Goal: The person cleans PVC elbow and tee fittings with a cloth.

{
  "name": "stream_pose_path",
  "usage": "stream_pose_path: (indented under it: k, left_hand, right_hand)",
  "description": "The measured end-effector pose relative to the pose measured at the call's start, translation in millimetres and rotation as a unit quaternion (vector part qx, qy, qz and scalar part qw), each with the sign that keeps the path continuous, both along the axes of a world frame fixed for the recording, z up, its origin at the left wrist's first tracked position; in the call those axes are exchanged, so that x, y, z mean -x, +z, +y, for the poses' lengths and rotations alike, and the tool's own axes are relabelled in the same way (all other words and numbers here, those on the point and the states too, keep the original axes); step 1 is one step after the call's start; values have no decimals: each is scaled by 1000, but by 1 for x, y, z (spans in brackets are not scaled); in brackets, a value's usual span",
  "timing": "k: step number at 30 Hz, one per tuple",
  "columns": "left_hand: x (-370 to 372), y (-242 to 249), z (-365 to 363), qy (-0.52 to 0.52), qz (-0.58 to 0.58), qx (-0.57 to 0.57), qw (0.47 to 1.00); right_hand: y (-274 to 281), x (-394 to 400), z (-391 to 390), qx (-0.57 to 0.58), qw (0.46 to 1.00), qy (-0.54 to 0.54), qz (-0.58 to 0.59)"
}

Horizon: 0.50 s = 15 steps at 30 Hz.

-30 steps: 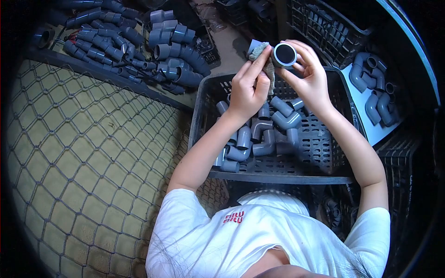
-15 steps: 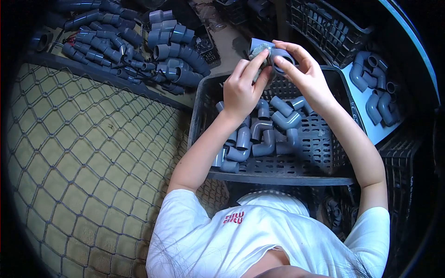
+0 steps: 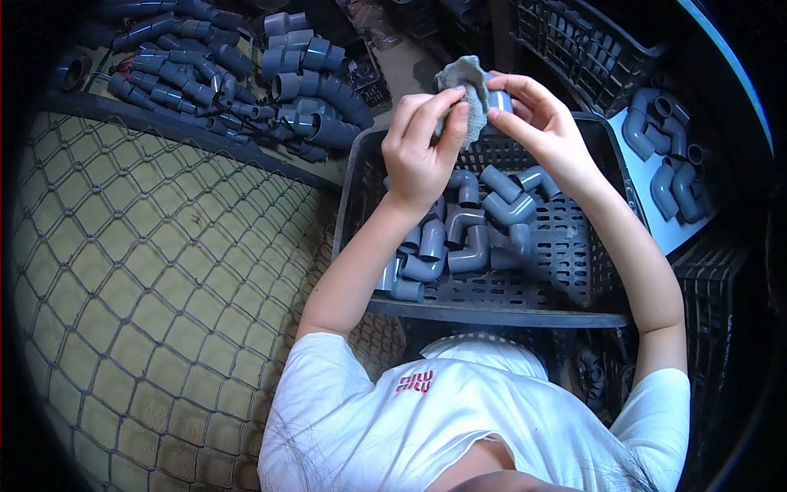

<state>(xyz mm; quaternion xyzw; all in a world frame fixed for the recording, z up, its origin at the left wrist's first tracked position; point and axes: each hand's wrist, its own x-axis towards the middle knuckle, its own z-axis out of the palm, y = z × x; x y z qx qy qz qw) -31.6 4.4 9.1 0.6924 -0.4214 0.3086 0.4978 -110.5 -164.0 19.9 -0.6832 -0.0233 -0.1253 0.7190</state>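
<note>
Above the far side of a black plastic crate [image 3: 492, 316], my left hand [image 3: 422, 148] pinches a grey-green cloth [image 3: 471, 119]. My right hand [image 3: 545, 123] grips a grey pipe elbow [image 3: 498, 100] by its sides, fingers on top and thumb below. The cloth lies against the left side of the elbow and hides part of it. Below my hands, several grey pipe elbows [image 3: 510, 207] lie loose in the left and middle of the crate.
Piles of grey pipe fittings [image 3: 307, 86] lie at the back left. A wire mesh [image 3: 164, 287] covers the left side. More elbows [image 3: 672, 184] rest on a white board [image 3: 635, 176] at right. Other black crates [image 3: 582, 53] stand at the back and right.
The elbow has turned, so its open end no longer faces me. My left hand has shifted slightly left, and the cloth now shows spread out between my hands.
</note>
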Motion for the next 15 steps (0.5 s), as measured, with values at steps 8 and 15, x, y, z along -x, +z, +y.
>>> stream_pose_path:
  k: [8,15]
  left_hand:
    - [0,-13,-5,-14,0,-89,996]
    - [-6,-5,0,-96,121,-109,982]
  right_hand:
    - [-2,-3,-1,-128,991,-6,38]
    - [-7,-5,-6,67,998,7,-12]
